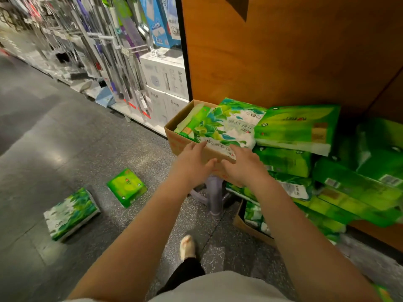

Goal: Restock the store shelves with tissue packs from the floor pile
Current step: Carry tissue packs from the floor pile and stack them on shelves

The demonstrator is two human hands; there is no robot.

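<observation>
Both bare forearms are stretching forward from the bottom of the frame, over a pale shirt hem and one light shoe (187,247) on the speckled grey floor (65,131). Up ahead, the left hand (192,164) is lying against the front wall of a cardboard box (174,138), fingers spread loose and reaching the near edge of a leaf-printed tissue pack (229,127) that is sitting on top of the box. Beside it, the right hand (244,168) is pressing its relaxed fingers onto the same pack's near edge; neither hand is gripping anything, both just touching. Under the box a lilac plastic stool (214,192) is showing. To the right, the floor pile of green tissue packs (327,171) is leaning against an orange wooden panel (283,51), well within reach of the right hand. Two stray packs are lying on the floor to the left, a bright green one (127,187) and a leaf-printed one (70,213). Print on the packs is appearing upside down and is too blurred to read. Along the aisle at upper left, mops and white boxes (165,79) are filling the shelving; a blue carton there is showing a "2".
</observation>
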